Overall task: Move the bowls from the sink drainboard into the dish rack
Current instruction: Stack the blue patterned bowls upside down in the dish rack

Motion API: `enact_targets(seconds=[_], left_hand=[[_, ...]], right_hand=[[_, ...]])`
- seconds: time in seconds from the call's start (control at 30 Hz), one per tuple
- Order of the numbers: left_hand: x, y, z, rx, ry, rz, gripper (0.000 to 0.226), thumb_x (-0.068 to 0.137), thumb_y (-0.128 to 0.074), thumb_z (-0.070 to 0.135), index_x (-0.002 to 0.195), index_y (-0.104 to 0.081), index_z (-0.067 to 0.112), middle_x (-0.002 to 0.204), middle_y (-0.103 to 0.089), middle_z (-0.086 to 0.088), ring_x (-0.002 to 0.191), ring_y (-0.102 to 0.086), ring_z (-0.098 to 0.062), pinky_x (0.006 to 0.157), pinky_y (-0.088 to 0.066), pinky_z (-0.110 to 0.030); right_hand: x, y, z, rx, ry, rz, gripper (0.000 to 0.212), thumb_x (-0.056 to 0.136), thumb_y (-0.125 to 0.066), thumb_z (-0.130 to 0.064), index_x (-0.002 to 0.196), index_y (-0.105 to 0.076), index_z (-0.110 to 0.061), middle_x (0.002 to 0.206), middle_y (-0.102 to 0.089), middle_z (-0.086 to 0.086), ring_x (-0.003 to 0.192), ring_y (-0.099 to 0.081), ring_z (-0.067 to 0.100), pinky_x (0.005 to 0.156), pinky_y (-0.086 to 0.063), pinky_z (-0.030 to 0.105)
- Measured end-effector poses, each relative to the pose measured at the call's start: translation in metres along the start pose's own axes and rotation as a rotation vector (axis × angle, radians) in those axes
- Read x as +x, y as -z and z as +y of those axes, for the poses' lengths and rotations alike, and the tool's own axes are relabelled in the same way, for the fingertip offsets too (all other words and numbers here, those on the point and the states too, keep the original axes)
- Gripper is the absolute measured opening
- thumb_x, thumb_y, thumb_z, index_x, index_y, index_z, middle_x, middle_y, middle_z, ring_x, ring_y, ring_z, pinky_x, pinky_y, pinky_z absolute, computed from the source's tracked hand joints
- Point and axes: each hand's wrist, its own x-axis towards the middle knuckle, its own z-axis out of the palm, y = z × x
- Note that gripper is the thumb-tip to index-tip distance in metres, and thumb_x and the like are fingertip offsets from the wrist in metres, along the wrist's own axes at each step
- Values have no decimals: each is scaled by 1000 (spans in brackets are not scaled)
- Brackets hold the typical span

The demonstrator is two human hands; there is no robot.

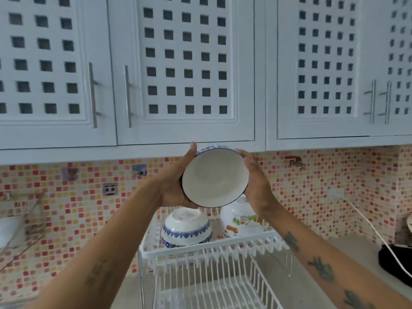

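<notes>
Both bare forearms reach up and forward, converging on the bowl (215, 178). The left hand (178, 179) cups its left edge — fingers behind, thumb up beside the rim. The right hand (256, 181) presses flat against its right edge — fingers extended upward.

my left hand (176, 186) and right hand (256, 184) are bare, no sleeves or rings; dark tattoos mark both forearms (the left ones fainter, blurred).

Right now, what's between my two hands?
In the head view, a white bowl with a dark blue rim sits between the left hand and right hand, tilted with its inside facing the camera, above the dish rack.
</notes>
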Motion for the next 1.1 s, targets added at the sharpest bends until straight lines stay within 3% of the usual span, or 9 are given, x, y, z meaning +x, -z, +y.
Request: enact_targets(seconds=[0.2, 0.27, 0.37, 0.53, 0.67, 0.73, 0.83, 0.97, 1.1], left_hand=[[20, 1, -26, 4, -114, 123, 42, 88, -46, 61, 94, -68, 25, 82, -70, -7, 81, -63, -26, 70, -52, -36], [27, 6, -35, 20, -170, 180, 45, 83, -54, 63, 107, -66, 27, 96, -72, -10, 90, -66, -27, 71, -57, -35], [34, 11, -51, 114, -281, 342, 73, 65, -70, 61, 126, -53, 25, 121, -62, -14, 101, -63, -26, 72, -57, -35], [37, 19, -81, 437, -448, 527, 79, 64, -83, 47, 129, -42, 29, 115, -64, 2, 98, -68, -13, 81, -57, -30], [45, 30, -99, 556, -372, 580, 111, 51, -84, 60, 141, -30, 27, 121, -59, 6, 106, -64, -12, 93, -53, -35], [54, 41, -111, 591, -314, 615, 118, 44, -84, 69, 141, -30, 31, 128, -56, 3, 116, -61, -19, 97, -52, -40], [55, 48, -125, 704, -284, 624, 115, 43, -83, 69, 139, -32, 32, 134, -47, 4, 124, -52, -18, 102, -49, -42], [49, 42, -127, 759, -300, 622, 127, 41, -82, 69, 146, -27, 23, 139, -35, 1, 128, -41, -16, 110, -41, -39], [51, 43, -129, 842, -233, 614, 135, 38, -82, 71, 148, -25, 15, 142, -37, -4, 131, -40, -22, 110, -39, -39]], right_hand=[[23, 2, 29, -64, -127, -68, 46, 101, -22, -49, 124, -58, -32, 120, -64, -5, 106, -59, 13, 90, -47, 35], [33, -2, 34, -112, -228, -107, 47, 102, -15, -48, 115, -59, -38, 114, -65, -5, 104, -59, 12, 96, -44, 35], [46, -7, 45, -207, -385, -154, 46, 99, -20, -55, 104, -61, -36, 109, -66, 1, 105, -58, 18, 103, -40, 36], [52, -21, 70, -250, -486, -209, 49, 98, -23, -58, 89, -63, -32, 108, -71, 5, 106, -62, 22, 106, -39, 39], [50, -30, 90, -280, -522, -171, 60, 98, -30, -54, 100, -70, -11, 110, -73, 15, 105, -67, 33, 104, -45, 49], [48, -31, 102, -294, -532, -190, 55, 97, -33, -54, 101, -70, -13, 106, -74, 13, 100, -68, 31, 102, -47, 49], [42, -33, 119, -249, -555, -229, 41, 101, -29, -41, 88, -63, -21, 94, -71, 7, 85, -66, 24, 94, -49, 42], [41, -33, 124, -263, -526, -279, 42, 103, -23, -34, 84, -57, -20, 107, -67, 26, 86, -60, 24, 76, -45, 33], [43, -32, 131, -312, -543, -322, 37, 102, -25, -36, 109, -54, -14, 118, -61, 20, 88, -58, 21, 70, -44, 28]])
